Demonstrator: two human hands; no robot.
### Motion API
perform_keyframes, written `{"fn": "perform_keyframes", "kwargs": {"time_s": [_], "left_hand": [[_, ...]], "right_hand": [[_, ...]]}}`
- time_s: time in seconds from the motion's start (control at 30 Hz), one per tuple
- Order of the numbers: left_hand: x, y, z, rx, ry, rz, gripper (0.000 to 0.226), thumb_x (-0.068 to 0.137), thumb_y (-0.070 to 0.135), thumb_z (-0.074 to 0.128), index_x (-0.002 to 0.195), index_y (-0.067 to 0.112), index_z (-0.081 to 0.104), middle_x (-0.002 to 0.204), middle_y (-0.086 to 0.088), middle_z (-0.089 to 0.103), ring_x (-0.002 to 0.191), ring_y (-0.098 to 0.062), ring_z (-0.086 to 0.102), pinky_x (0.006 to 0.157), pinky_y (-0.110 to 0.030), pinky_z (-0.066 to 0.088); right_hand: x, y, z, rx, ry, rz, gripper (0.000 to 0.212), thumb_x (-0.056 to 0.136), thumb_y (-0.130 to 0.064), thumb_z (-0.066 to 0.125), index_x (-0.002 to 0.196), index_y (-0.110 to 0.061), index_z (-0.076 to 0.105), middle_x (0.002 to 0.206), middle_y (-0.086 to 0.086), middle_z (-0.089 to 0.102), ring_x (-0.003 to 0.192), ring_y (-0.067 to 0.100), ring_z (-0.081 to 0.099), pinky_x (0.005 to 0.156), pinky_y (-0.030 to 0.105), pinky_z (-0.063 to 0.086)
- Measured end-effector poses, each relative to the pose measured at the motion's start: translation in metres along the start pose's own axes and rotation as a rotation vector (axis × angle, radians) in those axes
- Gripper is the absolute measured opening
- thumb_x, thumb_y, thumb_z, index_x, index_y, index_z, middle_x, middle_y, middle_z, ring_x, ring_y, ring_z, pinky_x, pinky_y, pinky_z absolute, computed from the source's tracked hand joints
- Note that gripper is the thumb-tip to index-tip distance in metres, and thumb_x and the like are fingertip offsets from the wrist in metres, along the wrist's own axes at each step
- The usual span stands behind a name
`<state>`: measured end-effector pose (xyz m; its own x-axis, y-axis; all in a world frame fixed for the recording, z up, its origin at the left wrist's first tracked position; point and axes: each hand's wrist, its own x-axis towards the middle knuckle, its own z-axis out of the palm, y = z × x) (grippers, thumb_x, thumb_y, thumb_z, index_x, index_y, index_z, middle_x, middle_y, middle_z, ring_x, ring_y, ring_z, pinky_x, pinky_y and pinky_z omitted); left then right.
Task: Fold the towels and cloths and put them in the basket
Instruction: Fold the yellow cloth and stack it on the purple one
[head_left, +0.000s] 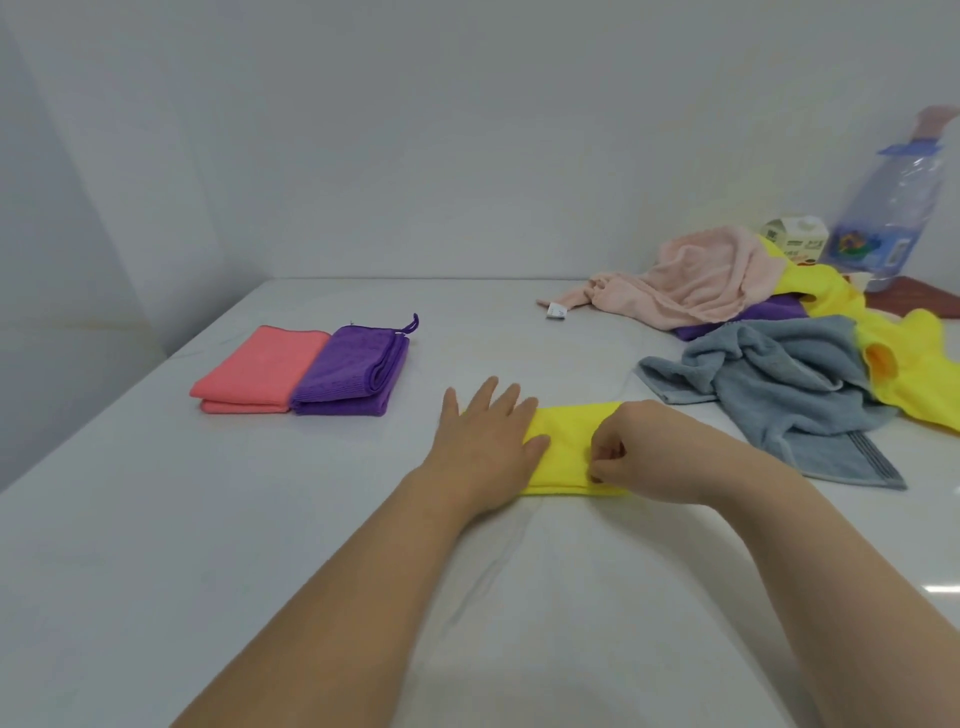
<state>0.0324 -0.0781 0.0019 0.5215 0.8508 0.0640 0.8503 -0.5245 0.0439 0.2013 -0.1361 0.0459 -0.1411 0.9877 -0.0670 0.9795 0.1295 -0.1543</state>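
White walls are standing behind a white table (208, 545), and all the cloths are lying on this table. Near the middle, a folded yellow cloth (563, 447) is lying flat as a short strip, directly between the 2 hands. The left hand (483, 436) is lying flat on its left end, with the fingers straight and a little spread. The thumb is pressing on the yellow fabric. The right hand (639, 452) is covering the right end. Its fingers are curled, and the thumb and fingertips are pinching the fabric near the front edge.

To the left, well apart from the hands, a folded pink cloth (254, 371) and a folded purple cloth (348, 374) are lying side by side and touching. To the right, a loose pile is waiting unfolded: a pale pink towel (711, 275), a grey-blue towel (779, 379), a crumpled yellow cloth (914, 374) and a purple cloth (753, 314) partly hidden under them. Behind the pile, a plastic bottle (893, 208) and a small carton (795, 239) are standing near the wall.
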Motion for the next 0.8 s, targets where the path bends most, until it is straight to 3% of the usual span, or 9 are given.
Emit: {"fn": "perform_keyframes", "kwargs": {"time_s": [0.13,0.2,0.27,0.33,0.4,0.53,0.67,0.8], "left_hand": [[-0.002,0.003,0.007,0.029,-0.025,-0.012,0.059,0.101,0.045,0.017,0.152,0.019,0.004,0.16,0.002,0.001,0.147,-0.021,-0.009,0.114,-0.055,-0.002],[-0.001,0.003,0.008,0.037,-0.01,-0.026,0.06,0.1,0.044,0.017,0.152,0.019,0.0,0.16,0.002,-0.002,0.146,-0.022,-0.011,0.114,-0.055,-0.004],[-0.002,0.004,0.01,0.018,0.015,-0.038,0.063,0.1,0.045,0.018,0.152,0.017,-0.004,0.16,0.003,-0.005,0.146,-0.021,-0.013,0.114,-0.055,-0.005],[-0.003,0.002,0.012,-0.025,0.023,-0.052,0.066,0.099,0.047,0.02,0.152,0.017,-0.006,0.16,0.003,-0.008,0.146,-0.02,-0.015,0.114,-0.054,-0.005],[-0.005,-0.003,0.011,-0.087,-0.015,-0.085,0.07,0.098,0.052,0.022,0.151,0.018,-0.007,0.16,0.004,-0.01,0.145,-0.019,-0.016,0.114,-0.053,-0.005],[-0.005,-0.014,0.008,-0.188,-0.128,-0.156,0.073,0.096,0.058,0.019,0.151,0.019,-0.008,0.159,0.006,-0.013,0.146,-0.017,-0.015,0.116,-0.05,-0.004],[-0.006,-0.025,0.007,-0.244,-0.134,-0.188,0.062,0.101,0.046,0.019,0.152,0.016,0.0,0.16,0.002,-0.001,0.147,-0.017,-0.005,0.118,-0.044,0.0],[-0.002,-0.035,0.004,-0.384,-0.014,-0.186,0.064,0.095,0.043,0.046,0.149,0.019,0.021,0.151,-0.001,0.032,0.14,-0.021,0.025,0.115,-0.042,0.017]], "right_hand": [[0.008,-0.013,0.005,-0.054,0.221,0.14,0.023,0.085,-0.021,0.049,0.063,-0.018,0.049,0.068,0.001,0.05,0.073,0.025,0.052,0.053,0.028,0.034],[0.017,-0.021,0.008,-0.071,0.426,0.13,0.018,0.09,-0.018,0.044,0.087,-0.017,0.061,0.089,0.005,0.061,0.091,0.028,0.056,0.067,0.032,0.041],[0.025,-0.024,0.016,-0.091,0.515,0.077,0.031,0.092,-0.015,0.041,0.117,-0.015,0.059,0.111,0.006,0.062,0.106,0.028,0.051,0.085,0.037,0.041],[0.031,-0.022,0.03,-0.177,0.384,0.061,0.041,0.096,-0.021,0.036,0.136,-0.016,0.044,0.132,0.006,0.052,0.121,0.028,0.042,0.098,0.04,0.034],[0.032,-0.012,0.044,-0.164,0.164,0.126,0.048,0.101,-0.034,0.025,0.147,-0.02,0.026,0.152,0.002,0.03,0.139,0.024,0.025,0.111,0.044,0.02],[0.028,0.006,0.048,-0.035,0.038,0.202,0.057,0.1,-0.047,0.02,0.151,-0.023,0.013,0.159,-0.004,0.01,0.146,0.018,0.009,0.116,0.048,0.006],[0.029,0.01,0.049,0.087,0.068,0.2,0.056,0.1,-0.047,0.024,0.149,-0.02,0.02,0.157,-0.003,0.018,0.144,0.017,0.015,0.116,0.046,0.008],[0.031,0.026,0.041,0.356,0.201,0.29,0.048,0.1,-0.041,0.032,0.136,-0.013,0.045,0.142,0.008,0.046,0.131,0.025,0.039,0.11,0.041,0.027]]}}
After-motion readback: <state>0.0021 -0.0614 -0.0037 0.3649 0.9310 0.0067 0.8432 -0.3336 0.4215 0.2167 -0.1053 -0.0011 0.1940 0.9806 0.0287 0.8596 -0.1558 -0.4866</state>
